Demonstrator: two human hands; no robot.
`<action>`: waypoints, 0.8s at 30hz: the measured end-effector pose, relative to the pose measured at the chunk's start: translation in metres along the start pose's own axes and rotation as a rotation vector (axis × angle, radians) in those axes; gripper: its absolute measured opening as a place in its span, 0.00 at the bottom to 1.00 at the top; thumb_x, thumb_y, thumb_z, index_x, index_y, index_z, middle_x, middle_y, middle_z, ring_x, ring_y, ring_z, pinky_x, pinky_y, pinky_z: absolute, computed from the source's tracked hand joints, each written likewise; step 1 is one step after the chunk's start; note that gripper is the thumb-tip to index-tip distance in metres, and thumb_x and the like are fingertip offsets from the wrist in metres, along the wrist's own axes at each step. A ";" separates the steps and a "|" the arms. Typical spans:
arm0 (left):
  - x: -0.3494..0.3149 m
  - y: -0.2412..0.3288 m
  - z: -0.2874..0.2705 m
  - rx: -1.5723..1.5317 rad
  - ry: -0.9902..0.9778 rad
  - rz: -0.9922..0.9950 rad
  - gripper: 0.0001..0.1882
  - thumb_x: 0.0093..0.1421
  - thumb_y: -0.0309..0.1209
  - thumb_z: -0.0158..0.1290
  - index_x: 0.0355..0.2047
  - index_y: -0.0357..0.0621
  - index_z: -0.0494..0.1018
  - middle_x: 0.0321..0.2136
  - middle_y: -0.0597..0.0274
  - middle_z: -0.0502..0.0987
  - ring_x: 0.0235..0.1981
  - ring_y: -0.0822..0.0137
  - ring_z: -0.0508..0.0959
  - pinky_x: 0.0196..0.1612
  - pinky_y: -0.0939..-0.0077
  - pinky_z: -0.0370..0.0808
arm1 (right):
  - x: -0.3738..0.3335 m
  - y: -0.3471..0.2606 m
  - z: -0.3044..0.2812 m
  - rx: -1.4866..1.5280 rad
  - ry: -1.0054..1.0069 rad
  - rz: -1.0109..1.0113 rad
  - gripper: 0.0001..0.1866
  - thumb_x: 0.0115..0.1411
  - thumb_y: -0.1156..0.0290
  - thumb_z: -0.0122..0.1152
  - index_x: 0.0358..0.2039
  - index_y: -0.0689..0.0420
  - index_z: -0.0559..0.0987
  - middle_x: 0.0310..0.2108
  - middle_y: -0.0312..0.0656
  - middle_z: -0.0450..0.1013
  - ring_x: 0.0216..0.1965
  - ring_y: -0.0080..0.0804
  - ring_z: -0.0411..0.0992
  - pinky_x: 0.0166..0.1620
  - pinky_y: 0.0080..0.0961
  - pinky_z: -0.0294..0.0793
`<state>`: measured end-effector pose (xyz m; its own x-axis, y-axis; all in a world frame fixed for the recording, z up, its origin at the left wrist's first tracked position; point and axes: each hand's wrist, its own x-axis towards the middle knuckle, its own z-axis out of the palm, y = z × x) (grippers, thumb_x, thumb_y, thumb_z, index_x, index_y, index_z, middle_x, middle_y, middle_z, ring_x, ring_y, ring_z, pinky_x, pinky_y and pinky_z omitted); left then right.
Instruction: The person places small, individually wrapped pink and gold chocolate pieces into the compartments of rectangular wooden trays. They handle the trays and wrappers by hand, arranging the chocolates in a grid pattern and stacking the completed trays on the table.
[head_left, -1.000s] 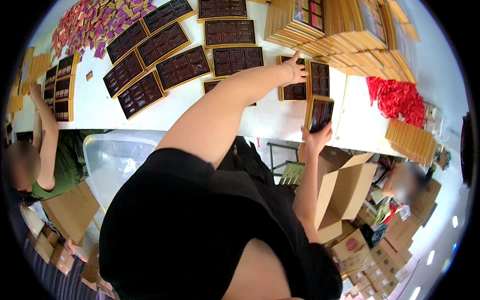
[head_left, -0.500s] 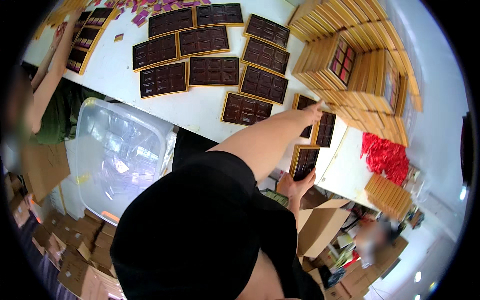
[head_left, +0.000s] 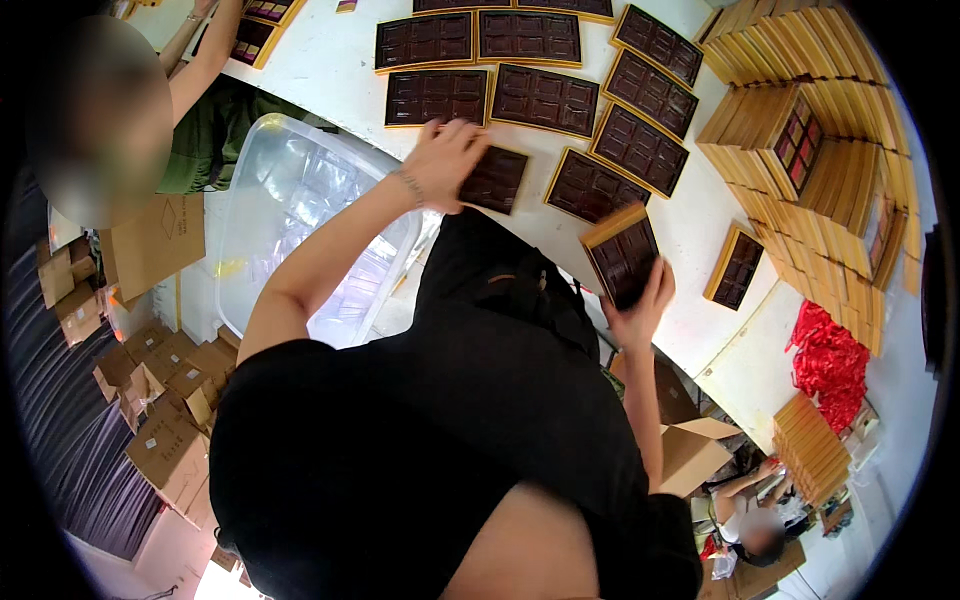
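Note:
My left hand [head_left: 445, 165] grips the left side of a shallow box with a dark brown compartment tray [head_left: 497, 182], at the table's near edge. In my right hand [head_left: 642, 308] is another such box [head_left: 624, 262], tilted up above the near edge, its gold side facing away from me. Close by lies a gold-edged tray box [head_left: 598, 186], partly covered by the raised one. Several more tray boxes [head_left: 545, 100] lie in rows beyond my hands. One single tray box [head_left: 736, 265] sits apart at the right.
Stacks of gold-edged boxes [head_left: 745, 130] line the table's right side. Past them lie a red heap [head_left: 830, 365] and a row of boxes [head_left: 812, 450]. A clear plastic bin [head_left: 235, 250] stands at the left. Co-workers are at the far left [head_left: 205, 70] and lower right [head_left: 745, 515].
My left hand has gone from the right-hand boxes to the left, carrying one tray box. My right hand has lifted and tilted its box. The view has shifted.

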<state>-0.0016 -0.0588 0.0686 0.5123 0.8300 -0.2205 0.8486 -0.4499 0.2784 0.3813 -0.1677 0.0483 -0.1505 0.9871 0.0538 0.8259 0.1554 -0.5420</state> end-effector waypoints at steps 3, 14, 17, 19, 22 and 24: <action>-0.018 -0.023 0.054 -0.049 0.054 -0.083 0.57 0.32 0.42 0.68 0.63 0.40 0.54 0.56 0.48 0.62 0.57 0.49 0.62 0.62 0.51 0.53 | 0.082 -0.031 0.024 0.079 -0.077 -0.181 0.56 0.33 0.68 0.73 0.63 0.61 0.56 0.59 0.56 0.54 0.59 0.58 0.55 0.62 0.45 0.56; 0.004 -0.067 0.065 -0.323 0.554 -0.718 0.40 0.61 0.47 0.49 0.65 0.35 0.51 0.67 0.44 0.46 0.69 0.50 0.46 0.68 0.51 0.44 | 0.295 -0.086 0.028 -0.103 -0.049 -0.511 0.56 0.33 0.64 0.77 0.63 0.59 0.58 0.57 0.54 0.57 0.58 0.55 0.57 0.61 0.43 0.58; -0.013 -0.144 0.122 -0.649 0.894 -0.827 0.36 0.66 0.45 0.40 0.66 0.34 0.45 0.68 0.46 0.45 0.69 0.53 0.46 0.69 0.61 0.42 | 0.282 -0.138 0.061 0.039 -0.291 -0.635 0.54 0.32 0.63 0.75 0.62 0.60 0.59 0.57 0.54 0.57 0.59 0.55 0.57 0.60 0.45 0.59; -0.025 -0.173 0.132 -0.683 0.821 -0.773 0.35 0.69 0.46 0.34 0.67 0.36 0.41 0.69 0.51 0.44 0.70 0.57 0.44 0.69 0.64 0.40 | 0.256 -0.162 0.097 0.102 -0.456 -0.763 0.52 0.34 0.58 0.73 0.61 0.58 0.61 0.57 0.53 0.57 0.59 0.52 0.57 0.62 0.56 0.53; -0.047 -0.190 0.106 -1.655 1.081 -0.703 0.34 0.70 0.51 0.25 0.69 0.45 0.37 0.69 0.57 0.43 0.70 0.62 0.41 0.69 0.59 0.36 | 0.210 -0.192 0.144 0.071 -0.611 -0.838 0.51 0.35 0.56 0.73 0.61 0.57 0.61 0.57 0.54 0.57 0.59 0.54 0.56 0.61 0.66 0.48; -0.076 -0.187 0.079 -1.578 0.963 -0.784 0.35 0.69 0.56 0.25 0.70 0.54 0.37 0.70 0.58 0.44 0.70 0.63 0.42 0.68 0.53 0.38 | 0.193 -0.212 0.175 0.135 -0.610 -0.820 0.52 0.36 0.55 0.73 0.61 0.58 0.61 0.57 0.55 0.57 0.60 0.55 0.55 0.61 0.67 0.46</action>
<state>-0.1887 -0.0639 -0.0402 -0.5217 0.7777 -0.3506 -0.3040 0.2144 0.9282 0.0827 -0.0163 0.0270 -0.9217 0.3865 0.0347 0.2828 0.7301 -0.6220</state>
